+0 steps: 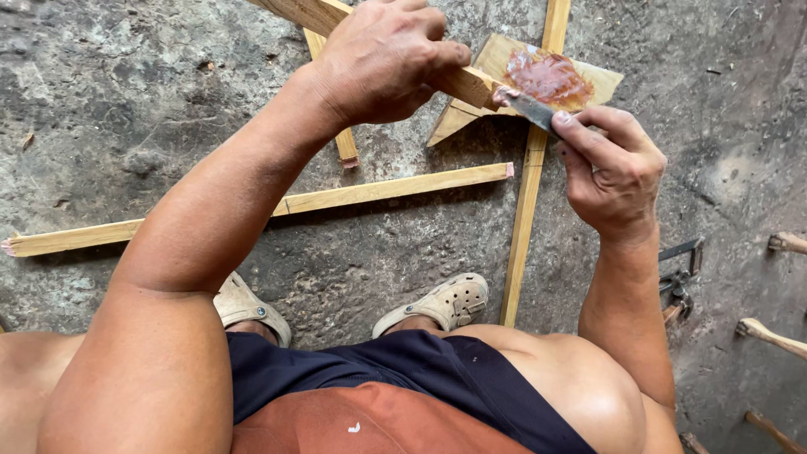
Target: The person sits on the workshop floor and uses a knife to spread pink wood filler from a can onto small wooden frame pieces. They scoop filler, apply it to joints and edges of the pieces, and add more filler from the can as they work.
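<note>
Head view looks down on a squatting person. Left hand, at 12 o'clock, has its grip clenched around a wooden stick. Right hand, at 2 o'clock, pinches a metal blade whose tip touches the stick's end, just below a wood scrap bearing reddish-brown glue. 2 loose wooden slats lie on the concrete floor; hammers rest at 4 o'clock.

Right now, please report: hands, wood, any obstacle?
Left hand grips wooden stick. Right hand holds blade at stick end, above board with reddish glue. Nothing in the way.
</note>
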The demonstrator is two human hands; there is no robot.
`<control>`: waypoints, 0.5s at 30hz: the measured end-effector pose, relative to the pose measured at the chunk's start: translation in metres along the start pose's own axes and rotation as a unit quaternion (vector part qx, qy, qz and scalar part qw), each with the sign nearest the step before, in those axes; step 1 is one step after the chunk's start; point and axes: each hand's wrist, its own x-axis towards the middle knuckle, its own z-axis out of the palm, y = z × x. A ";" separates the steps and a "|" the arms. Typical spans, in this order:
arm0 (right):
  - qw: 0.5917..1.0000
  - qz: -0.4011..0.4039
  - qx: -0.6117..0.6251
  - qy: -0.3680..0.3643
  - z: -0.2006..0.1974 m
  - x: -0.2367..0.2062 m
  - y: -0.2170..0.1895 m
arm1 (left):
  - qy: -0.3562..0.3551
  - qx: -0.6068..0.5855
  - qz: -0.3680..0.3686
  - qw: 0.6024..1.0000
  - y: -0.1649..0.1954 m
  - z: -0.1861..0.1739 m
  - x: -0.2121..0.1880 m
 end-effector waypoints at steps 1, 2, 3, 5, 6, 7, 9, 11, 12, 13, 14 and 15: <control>1.000 -0.008 -0.002 0.007 0.001 0.001 0.000 | -0.011 -0.005 -0.010 1.000 0.001 0.000 0.000; 1.000 -0.012 -0.006 0.014 0.000 0.001 -0.001 | -0.021 -0.014 -0.017 1.000 0.002 0.000 0.001; 1.000 -0.016 -0.011 0.021 0.001 0.002 -0.001 | -0.032 -0.023 -0.024 0.999 0.002 -0.001 0.001; 1.000 -0.005 0.009 0.015 0.000 0.004 -0.003 | -0.032 -0.021 -0.017 0.999 0.003 -0.001 0.002; 1.000 -0.004 0.019 0.012 0.000 0.005 -0.004 | -0.030 -0.017 -0.015 0.999 0.003 -0.002 0.003; 1.000 -0.004 0.011 0.006 -0.001 0.006 -0.006 | -0.022 -0.017 -0.011 1.000 0.003 -0.002 0.003; 1.000 0.000 -0.004 -0.012 0.001 0.007 -0.009 | -0.010 -0.023 -0.007 1.000 0.002 -0.002 0.002; 1.000 -0.006 -0.003 -0.021 0.004 0.008 -0.012 | -0.020 -0.029 -0.026 0.999 0.002 0.000 0.001; 1.000 -0.006 -0.003 -0.027 0.005 0.008 -0.013 | -0.027 -0.035 -0.036 0.998 0.002 0.002 -0.001; 0.999 -0.007 -0.010 -0.032 0.007 0.008 -0.015 | -0.030 -0.030 -0.039 0.998 0.002 0.004 -0.001; 0.999 -0.010 -0.016 -0.034 0.008 0.007 -0.015 | -0.033 -0.021 -0.042 0.998 0.002 0.006 -0.002; 0.999 -0.015 -0.022 -0.034 0.009 0.007 -0.015 | -0.035 -0.011 -0.043 0.998 0.001 0.008 -0.002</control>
